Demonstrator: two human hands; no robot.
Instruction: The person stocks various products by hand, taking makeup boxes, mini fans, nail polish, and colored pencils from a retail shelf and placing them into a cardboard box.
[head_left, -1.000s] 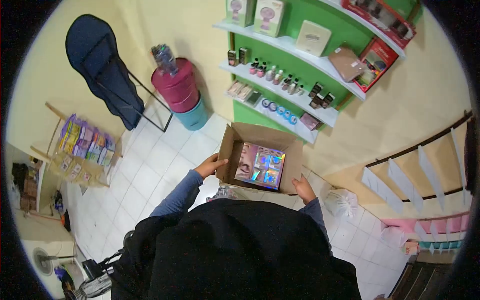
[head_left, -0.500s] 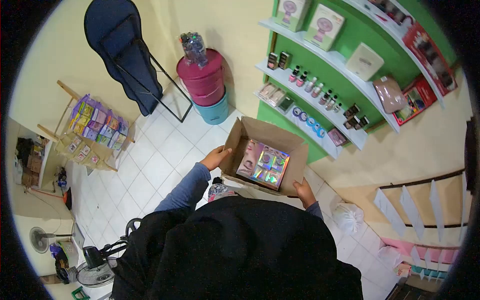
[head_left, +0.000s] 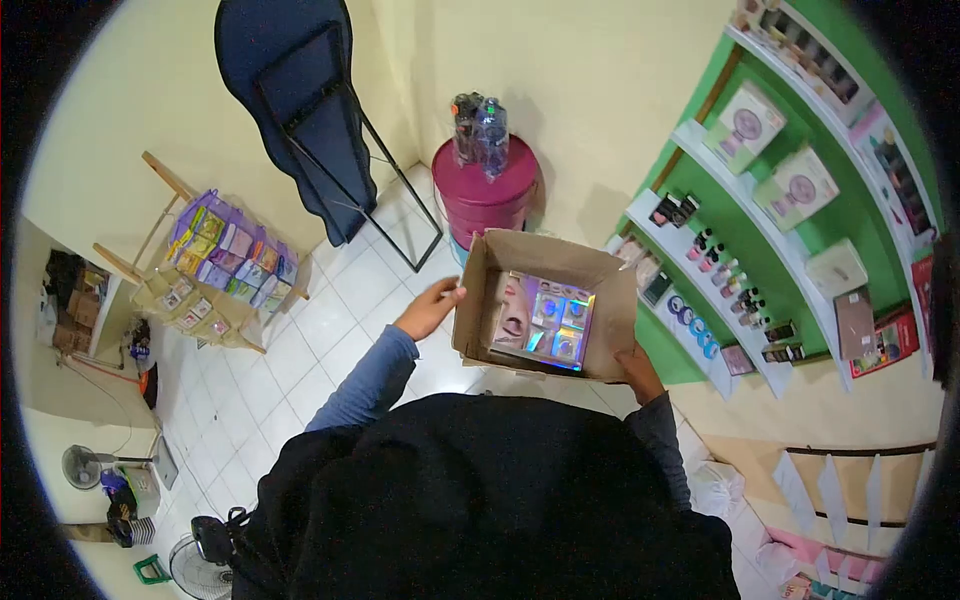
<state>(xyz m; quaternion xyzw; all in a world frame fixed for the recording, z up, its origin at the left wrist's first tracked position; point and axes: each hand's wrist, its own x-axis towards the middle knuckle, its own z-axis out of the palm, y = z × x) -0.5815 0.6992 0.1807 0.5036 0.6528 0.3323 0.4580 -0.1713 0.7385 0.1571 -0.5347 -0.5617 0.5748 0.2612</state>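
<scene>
An open cardboard box (head_left: 612, 290) is held up before my body. A shiny, flat package (head_left: 545, 320) with a face picture and a rainbow sheen lies inside it. My left hand (head_left: 432, 306) is at the box's left side, its fingers bent at the wall's edge. On the lower right corner, my right hand (head_left: 638, 372) grips the box, with some of its fingers hidden behind the cardboard.
Green wall shelves (head_left: 745, 190) with cosmetics rise at the right. A lidded magenta bucket (head_left: 485, 200) stands beyond the box. Further left are a dark folded board (head_left: 300, 110) and a rack of packets (head_left: 232, 250). A fan (head_left: 195, 570) is at the lower left.
The view has turned, so the shelves and bucket appear further right. The box and both hands have shifted slightly right in view, and the box sits more level.
</scene>
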